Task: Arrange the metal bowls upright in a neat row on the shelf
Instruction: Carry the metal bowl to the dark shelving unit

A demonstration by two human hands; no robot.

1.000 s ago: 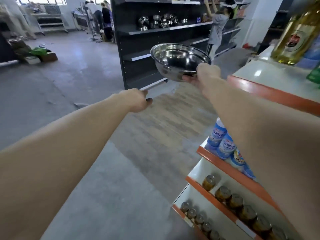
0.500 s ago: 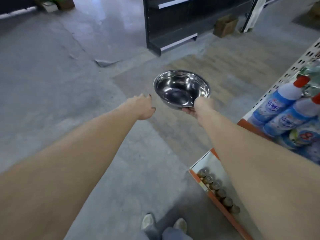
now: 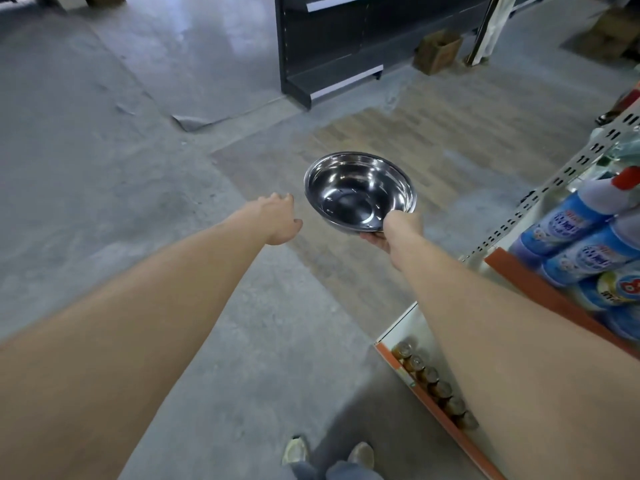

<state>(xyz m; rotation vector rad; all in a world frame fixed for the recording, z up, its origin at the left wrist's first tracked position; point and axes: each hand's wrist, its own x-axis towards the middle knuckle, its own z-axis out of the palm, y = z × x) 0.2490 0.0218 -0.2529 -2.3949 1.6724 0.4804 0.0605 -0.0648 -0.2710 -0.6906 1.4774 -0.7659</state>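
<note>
My right hand [image 3: 398, 230] has its grip clamped on the near rim of a shiny round stainless-steel bowl [image 3: 360, 192], thumb over the edge and fingers under the base, so the bowl sits upright, mouth up, out in the air over the floor. My left hand [image 3: 278, 218] reaches out just left of that grip, fingers spread and loose, holding nothing and not touching the bowl. Beyond the grip, past a patch of wood-look flooring [image 3: 433, 133], stands a dark grey metal shelving unit [image 3: 346, 46] with white edge strips, well apart from the bowl. To the right of the grip a white shelf rack with orange trim [image 3: 512, 271] carries blue-and-white plastic bottles with red caps [image 3: 581, 233], and below it runs a row of small brown jars [image 3: 433, 382]. Beneath my arms I see grey concrete floor [image 3: 104, 168] and the toes of two pale shoes [image 3: 325, 452].
</note>
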